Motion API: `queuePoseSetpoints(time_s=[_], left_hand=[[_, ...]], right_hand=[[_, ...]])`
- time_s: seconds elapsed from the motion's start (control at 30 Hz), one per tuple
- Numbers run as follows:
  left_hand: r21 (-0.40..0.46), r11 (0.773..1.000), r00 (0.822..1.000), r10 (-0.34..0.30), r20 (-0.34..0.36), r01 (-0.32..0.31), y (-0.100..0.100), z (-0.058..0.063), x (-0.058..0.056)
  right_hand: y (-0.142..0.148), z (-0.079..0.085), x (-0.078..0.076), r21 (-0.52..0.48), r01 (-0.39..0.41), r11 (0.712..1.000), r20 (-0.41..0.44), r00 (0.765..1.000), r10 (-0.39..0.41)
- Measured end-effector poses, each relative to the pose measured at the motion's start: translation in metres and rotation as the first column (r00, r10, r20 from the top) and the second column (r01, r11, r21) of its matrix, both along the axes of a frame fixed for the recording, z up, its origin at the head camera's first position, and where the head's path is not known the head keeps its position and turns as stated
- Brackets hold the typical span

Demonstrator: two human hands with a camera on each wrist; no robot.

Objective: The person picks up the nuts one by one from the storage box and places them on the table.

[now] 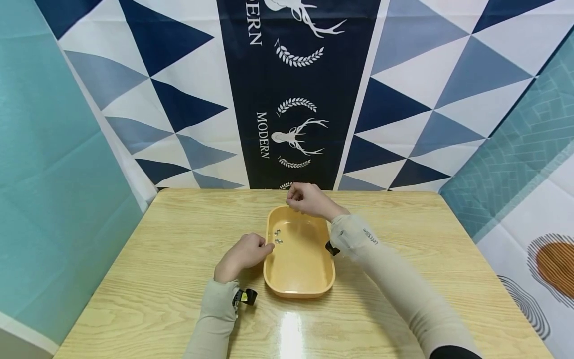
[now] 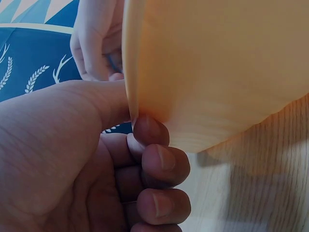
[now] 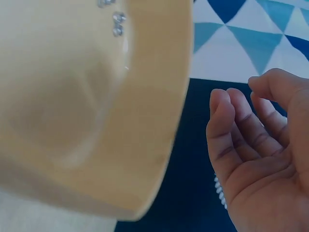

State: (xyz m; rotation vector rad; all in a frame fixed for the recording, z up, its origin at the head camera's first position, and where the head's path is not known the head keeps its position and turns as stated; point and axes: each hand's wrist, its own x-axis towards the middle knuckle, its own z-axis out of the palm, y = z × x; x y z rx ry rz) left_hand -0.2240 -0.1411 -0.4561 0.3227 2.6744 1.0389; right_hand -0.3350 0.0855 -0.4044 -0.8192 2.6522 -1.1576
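A shallow yellow plastic tray (image 1: pixel 299 267) with rounded corners lies on the table. Several small shiny, glassy-looking pieces (image 1: pixel 278 241) sit inside along its left side; their kind is too small to tell. My left hand (image 1: pixel 245 252) pinches the tray's left rim, its thumb over the edge and its fingers curled beneath on the outside, as the left wrist view shows. Above the tray's far end is my right hand (image 1: pixel 310 199). In the right wrist view, its fingers (image 3: pixel 222 125) are loosely bent beside the tray wall, apart from it, with nothing visible between them.
The wooden table (image 1: pixel 188 224) extends around the tray. Behind its far edge hangs a patterned cloth (image 1: pixel 179 99) with triangles and a dark deer-print band. Teal sheets (image 1: pixel 58 174) border the sides. Each wrist bears a small black camera (image 1: pixel 248 296).
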Motion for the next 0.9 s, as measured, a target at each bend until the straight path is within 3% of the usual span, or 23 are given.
queuePoseSetpoints(time_s=[0.4, 0.9], left_hand=[[-0.004, 1.000, 1.000, -0.012, -0.010, 0.012, 0.001, 0.002, 0.001], [-0.012, 1.000, 0.999, -0.023, -0.026, 0.023, 0.000, 0.004, 0.002]], right_hand=[[-0.013, -0.023, 0.007, 0.008, -0.064, 0.998, 0.049, 0.997, 0.063], [-0.027, -0.035, 0.020, 0.086, -0.128, 0.988, 0.149, 0.982, 0.114]])
